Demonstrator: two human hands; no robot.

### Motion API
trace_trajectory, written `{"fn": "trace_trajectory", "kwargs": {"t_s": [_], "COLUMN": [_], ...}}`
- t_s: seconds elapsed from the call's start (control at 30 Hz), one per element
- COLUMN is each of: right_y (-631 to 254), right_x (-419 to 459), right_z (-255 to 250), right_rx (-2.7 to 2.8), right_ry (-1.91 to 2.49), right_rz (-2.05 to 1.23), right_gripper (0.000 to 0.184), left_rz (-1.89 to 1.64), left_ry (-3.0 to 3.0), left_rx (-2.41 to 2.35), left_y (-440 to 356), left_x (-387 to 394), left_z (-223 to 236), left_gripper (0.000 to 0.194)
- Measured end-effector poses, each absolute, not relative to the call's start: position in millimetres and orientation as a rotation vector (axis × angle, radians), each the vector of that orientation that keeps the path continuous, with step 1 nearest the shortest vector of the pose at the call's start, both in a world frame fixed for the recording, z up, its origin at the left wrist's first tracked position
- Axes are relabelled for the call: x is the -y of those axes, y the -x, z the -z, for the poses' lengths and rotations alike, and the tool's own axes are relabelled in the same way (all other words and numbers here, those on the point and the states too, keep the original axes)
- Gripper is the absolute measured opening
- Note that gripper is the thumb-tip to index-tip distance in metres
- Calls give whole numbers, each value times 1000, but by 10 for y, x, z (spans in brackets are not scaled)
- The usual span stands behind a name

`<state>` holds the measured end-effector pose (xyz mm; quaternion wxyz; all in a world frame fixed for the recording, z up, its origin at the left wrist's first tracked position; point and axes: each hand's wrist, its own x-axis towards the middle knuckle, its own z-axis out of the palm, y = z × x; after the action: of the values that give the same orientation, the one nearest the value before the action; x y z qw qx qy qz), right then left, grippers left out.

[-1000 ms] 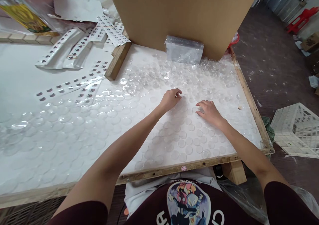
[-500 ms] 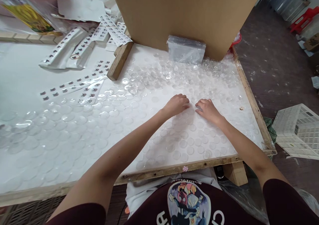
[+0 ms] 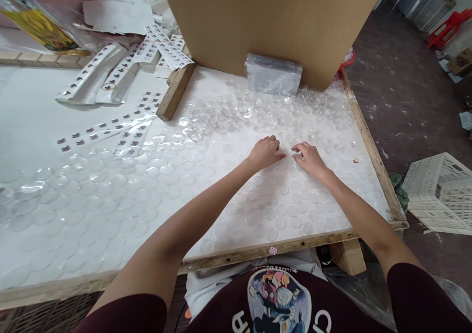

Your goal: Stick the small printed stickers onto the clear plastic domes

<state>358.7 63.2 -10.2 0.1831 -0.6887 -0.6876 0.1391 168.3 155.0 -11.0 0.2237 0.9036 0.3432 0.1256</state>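
White-topped, wood-edged table point(image 3: 29, 104) in a cluttered workroom: clear discs point(image 3: 280, 223) lie mostly in a flat layer along the near edge, apparently spread out, while a jumbled heap point(image 3: 236, 110) toward the far edge looks as yet unspread. Between them, nearer the right edge, left hand point(image 3: 266, 152) and right hand point(image 3: 309, 158) face each other, fingers loosely curled; whether either grips a disc cannot be told.

Has moved bare left hand point(image 3: 264, 152) rightward, from before the left end of film-wrapped grey rectangular block point(image 3: 273, 76) toward its middle.
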Motion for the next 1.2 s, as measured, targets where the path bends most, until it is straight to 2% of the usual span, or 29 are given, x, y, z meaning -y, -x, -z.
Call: {"fn": "trace_trajectory", "kwargs": {"t_s": [0.1, 0.5, 0.8, 1.03, 1.2], "right_y": [-3711, -3724, -3748, -4016, -4222], "right_x": [-527, -231, -401, -484, -386], "right_z": [33, 34, 17, 32, -2], "right_rx": [1987, 2260, 2033, 1868, 1746], "right_ry": [1913, 1862, 1924, 1889, 1857], "right_rz": [-365, -394, -361, -352, -355], "right_gripper": [18, 24, 18, 10, 10], "left_rz": [-345, -386, -444, -427, -439], "left_ry": [-2457, -2134, -2189, -2383, -2477], "left_rx": [-963, -1082, -1125, -872, -738], "left_y": [-1699, -1630, -1630, -1521, -1494], "left_x": [-1559, -1678, -1679, -1531, -1447], "left_z": [109, 58, 88, 94, 134], "left_gripper": [12, 18, 26, 23, 28]}}
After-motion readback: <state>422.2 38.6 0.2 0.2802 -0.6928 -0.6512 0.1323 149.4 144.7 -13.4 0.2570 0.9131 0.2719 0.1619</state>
